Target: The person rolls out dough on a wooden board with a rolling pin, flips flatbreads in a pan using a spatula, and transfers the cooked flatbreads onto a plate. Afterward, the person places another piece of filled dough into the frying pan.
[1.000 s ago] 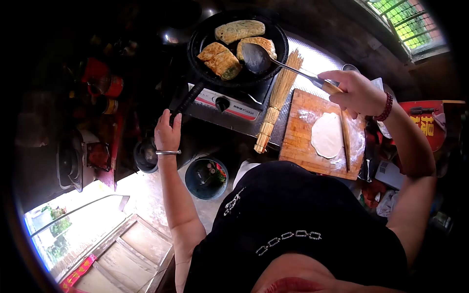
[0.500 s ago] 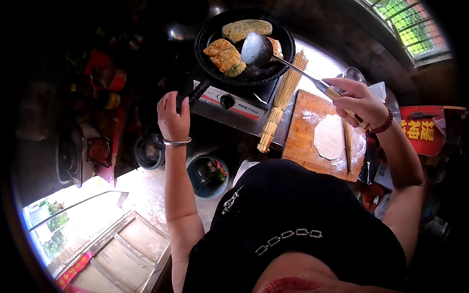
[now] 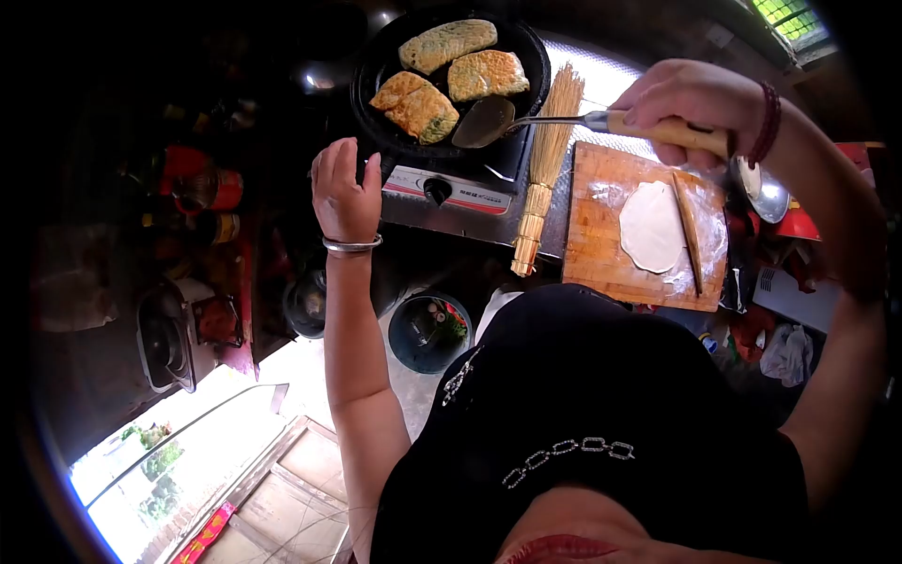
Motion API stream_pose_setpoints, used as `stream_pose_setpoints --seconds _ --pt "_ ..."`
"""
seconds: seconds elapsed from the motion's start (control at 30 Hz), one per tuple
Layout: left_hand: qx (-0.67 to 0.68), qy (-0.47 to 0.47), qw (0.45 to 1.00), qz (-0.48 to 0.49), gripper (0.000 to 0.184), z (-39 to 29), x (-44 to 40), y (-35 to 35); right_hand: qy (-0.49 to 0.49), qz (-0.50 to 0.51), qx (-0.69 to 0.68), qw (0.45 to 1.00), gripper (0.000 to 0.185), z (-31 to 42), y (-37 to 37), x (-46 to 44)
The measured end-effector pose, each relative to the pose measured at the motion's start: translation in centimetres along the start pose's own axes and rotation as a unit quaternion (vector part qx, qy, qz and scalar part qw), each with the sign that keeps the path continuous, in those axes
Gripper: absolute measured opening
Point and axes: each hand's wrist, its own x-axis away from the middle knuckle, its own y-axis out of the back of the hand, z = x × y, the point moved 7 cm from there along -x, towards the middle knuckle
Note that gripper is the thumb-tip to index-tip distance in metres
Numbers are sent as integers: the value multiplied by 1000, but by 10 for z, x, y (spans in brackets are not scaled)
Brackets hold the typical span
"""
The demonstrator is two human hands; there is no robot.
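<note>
My right hand [image 3: 691, 103] grips the wooden handle of a metal spatula [image 3: 484, 123]. Its blade lies at the near right side of a black frying pan [image 3: 538, 75], below the breads. Inside the pan are three browned, green-flecked filled flatbreads: one at the left [image 3: 413, 105], one at the back [image 3: 447, 45] and one at the right [image 3: 488, 76]. My left hand [image 3: 347, 193] is at the pan's dark handle, thumb and fingers on either side of it; the handle itself is mostly lost in shadow. Beneath the pan sits a gas stove [image 3: 451, 193] with a black knob.
A straw brush [image 3: 540, 188] lies right of the stove. Beside it, a wooden board [image 3: 592, 240] carries a flat dough round [image 3: 652, 227] and a thin rolling pin [image 3: 688, 235]. A bucket with scraps [image 3: 404, 352] stands on the floor below. Jars and a red can [image 3: 225, 190] are at the left.
The spatula blade has moved from over the right flatbread to the pan's near side, uncovering that bread. My right hand has risen. The camera view has shifted slightly.
</note>
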Motion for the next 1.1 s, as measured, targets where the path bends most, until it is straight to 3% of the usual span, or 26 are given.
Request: stream_pose_setpoints --seconds 0.2,0.43,0.47,0.57,0.63,0.7,0.77,0.83,0.93,1.07,1.1 --pt "11 -11 1000 5 33 -3 -13 -4 -105 -108 198 969 33 36 6 -2" --pt "21 -3 998 55 32 2 -19 -24 -72 -57 266 960 28 49 10 -21" --pt "20 -2 998 64 31 3 -20 -27 107 84 418 898 26 43 8 -35" --pt "30 -1 994 102 30 4 -25 -38 37 -36 197 979 25 17 17 -39" --pt "51 3 988 145 33 9 -27 -50 51 -51 182 981 33 12 2 -33" --pt "66 11 990 126 27 10 -34 -49 56 -69 87 992 37 -22 4 -50" --pt "77 29 990 116 23 14 -41 -45 82 -42 33 995 40 -43 -3 -62" --pt "95 48 986 126 21 19 -43 -46 77 -7 -108 991 44 -67 -13 -75" --pt "130 73 980 130 18 25 -43 -53 106 -28 -62 992 49 -75 -35 -90" --pt "146 85 977 127 16 22 -41 -53 148 -19 -221 964 50 -90 -47 -138" --pt "152 98 976 124 16 24 -37 -51 167 24 -271 948 51 -91 -57 -146"
